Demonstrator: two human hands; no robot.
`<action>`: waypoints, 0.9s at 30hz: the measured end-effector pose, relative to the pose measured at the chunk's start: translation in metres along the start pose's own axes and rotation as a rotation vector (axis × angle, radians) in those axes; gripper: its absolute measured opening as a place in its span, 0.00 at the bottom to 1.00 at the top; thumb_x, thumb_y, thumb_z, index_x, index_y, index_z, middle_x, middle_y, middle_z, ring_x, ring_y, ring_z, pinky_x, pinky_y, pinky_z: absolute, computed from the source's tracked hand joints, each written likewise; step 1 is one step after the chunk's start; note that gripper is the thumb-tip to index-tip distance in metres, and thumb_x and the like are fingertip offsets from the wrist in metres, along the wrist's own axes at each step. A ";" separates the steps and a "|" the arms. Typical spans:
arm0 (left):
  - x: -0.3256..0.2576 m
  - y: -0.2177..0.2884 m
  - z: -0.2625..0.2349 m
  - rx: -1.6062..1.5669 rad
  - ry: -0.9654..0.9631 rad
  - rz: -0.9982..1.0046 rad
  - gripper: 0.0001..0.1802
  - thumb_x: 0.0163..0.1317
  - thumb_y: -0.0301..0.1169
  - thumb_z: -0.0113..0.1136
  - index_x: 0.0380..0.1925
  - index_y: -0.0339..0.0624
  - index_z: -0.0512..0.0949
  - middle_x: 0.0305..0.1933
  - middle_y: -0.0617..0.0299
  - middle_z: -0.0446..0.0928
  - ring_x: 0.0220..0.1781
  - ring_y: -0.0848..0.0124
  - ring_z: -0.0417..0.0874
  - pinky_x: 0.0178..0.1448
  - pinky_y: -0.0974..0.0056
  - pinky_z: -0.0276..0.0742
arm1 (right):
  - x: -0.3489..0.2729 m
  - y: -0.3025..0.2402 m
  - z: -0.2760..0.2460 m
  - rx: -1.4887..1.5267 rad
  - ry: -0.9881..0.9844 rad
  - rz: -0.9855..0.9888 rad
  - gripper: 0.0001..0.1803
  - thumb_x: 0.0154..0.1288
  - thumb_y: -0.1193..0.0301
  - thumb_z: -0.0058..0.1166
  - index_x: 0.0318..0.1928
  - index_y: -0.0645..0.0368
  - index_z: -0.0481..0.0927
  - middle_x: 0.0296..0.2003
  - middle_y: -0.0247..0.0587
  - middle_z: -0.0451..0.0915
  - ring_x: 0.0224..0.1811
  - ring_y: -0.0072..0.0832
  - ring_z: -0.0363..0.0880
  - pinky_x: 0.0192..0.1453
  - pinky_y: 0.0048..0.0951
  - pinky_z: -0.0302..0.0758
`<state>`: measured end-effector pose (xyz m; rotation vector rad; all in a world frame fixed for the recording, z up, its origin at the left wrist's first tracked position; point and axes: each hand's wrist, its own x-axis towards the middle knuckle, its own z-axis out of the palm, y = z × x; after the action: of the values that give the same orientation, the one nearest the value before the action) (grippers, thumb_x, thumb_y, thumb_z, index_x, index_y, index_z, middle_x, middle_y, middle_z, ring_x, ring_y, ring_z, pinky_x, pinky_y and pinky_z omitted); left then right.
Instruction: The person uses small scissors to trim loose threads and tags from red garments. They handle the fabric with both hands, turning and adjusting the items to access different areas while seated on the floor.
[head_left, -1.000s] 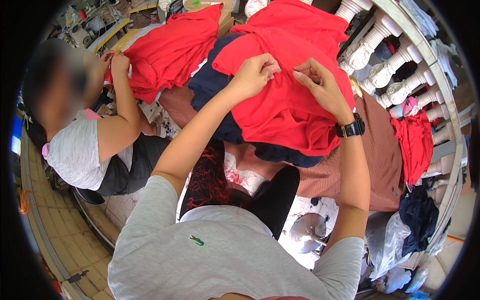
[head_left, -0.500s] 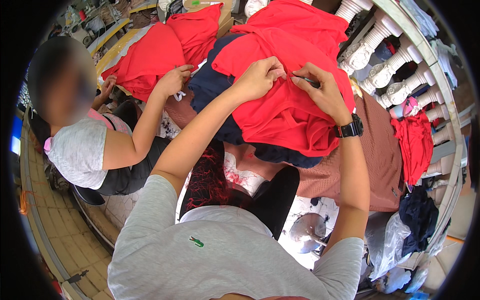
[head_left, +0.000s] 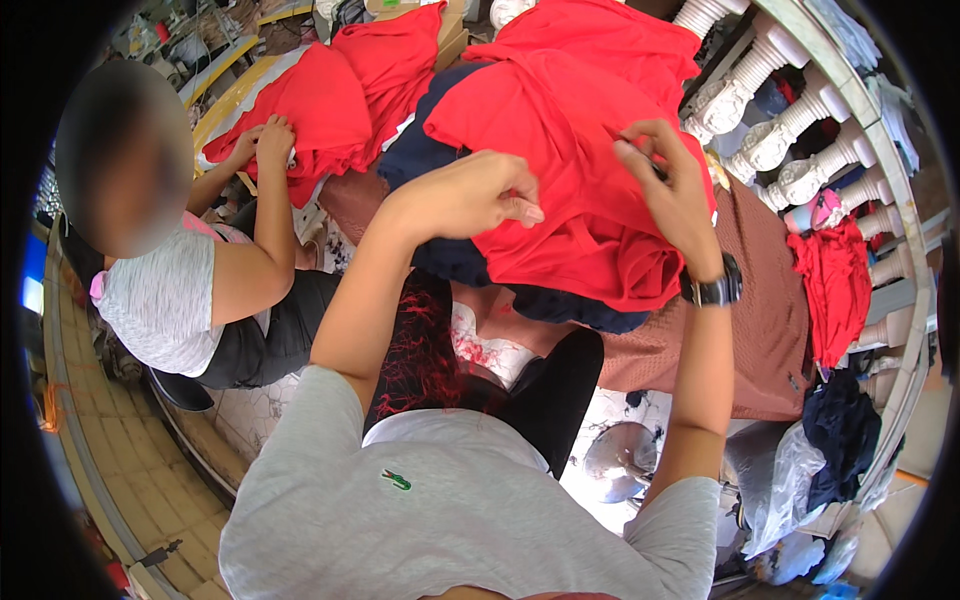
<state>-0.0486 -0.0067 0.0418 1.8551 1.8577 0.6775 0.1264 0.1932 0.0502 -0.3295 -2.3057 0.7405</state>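
A red garment (head_left: 575, 150) lies spread in loose folds over dark navy cloth (head_left: 455, 262), in front of me. Over its left part hovers my left hand (head_left: 480, 195), fingers curled in and thumb near them; whatever they may hold is too small to make out. Above the right side of the garment, my right hand (head_left: 668, 180) is closed round a small dark tool (head_left: 658, 170), mostly hidden in the palm. Its thumb and forefinger come close together near the red cloth. A black watch (head_left: 715, 283) sits on my right wrist.
On the left a co-worker (head_left: 170, 290) sits with both hands on another red garment (head_left: 310, 110). White balusters (head_left: 755, 145) line the right, with red cloth (head_left: 830, 290) hanging there. Brown cloth (head_left: 740, 350) covers the near surface; a round metal stool (head_left: 615, 460) stands below.
My left hand has come away from the red cloth, moving left and toward me. My right hand has shifted slightly right. The co-worker's hands have come together on their red garment.
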 end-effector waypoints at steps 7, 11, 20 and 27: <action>0.050 0.009 0.074 -0.134 0.713 0.239 0.09 0.60 0.24 0.66 0.39 0.34 0.79 0.34 0.52 0.74 0.37 0.57 0.81 0.44 0.57 0.77 | -0.070 -0.011 0.033 0.270 0.128 0.419 0.18 0.71 0.61 0.64 0.47 0.65 0.78 0.24 0.35 0.81 0.25 0.17 0.76 0.29 0.23 0.68; 0.049 0.009 0.092 -0.151 0.705 0.132 0.06 0.63 0.24 0.64 0.35 0.33 0.77 0.32 0.53 0.75 0.33 0.57 0.79 0.40 0.58 0.75 | -0.096 0.007 0.064 0.300 0.299 0.326 0.15 0.72 0.72 0.60 0.55 0.66 0.80 0.32 0.38 0.84 0.35 0.19 0.80 0.40 0.23 0.74; 0.039 0.001 0.102 -0.537 0.785 0.050 0.05 0.73 0.23 0.55 0.38 0.31 0.74 0.35 0.56 0.80 0.37 0.71 0.82 0.46 0.65 0.78 | -0.113 -0.010 0.090 0.311 0.427 0.311 0.09 0.72 0.75 0.60 0.50 0.64 0.84 0.35 0.35 0.84 0.38 0.18 0.78 0.43 0.22 0.75; 0.035 0.007 0.110 -0.486 0.853 0.075 0.09 0.71 0.21 0.58 0.48 0.34 0.80 0.36 0.58 0.82 0.37 0.75 0.82 0.45 0.69 0.78 | -0.097 -0.019 0.089 0.564 0.495 0.311 0.12 0.72 0.73 0.62 0.51 0.66 0.82 0.42 0.35 0.85 0.43 0.18 0.80 0.49 0.20 0.75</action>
<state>0.0243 0.0329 -0.0393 1.4011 1.8035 1.9747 0.1371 0.1005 -0.0443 -0.5405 -1.5228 1.2608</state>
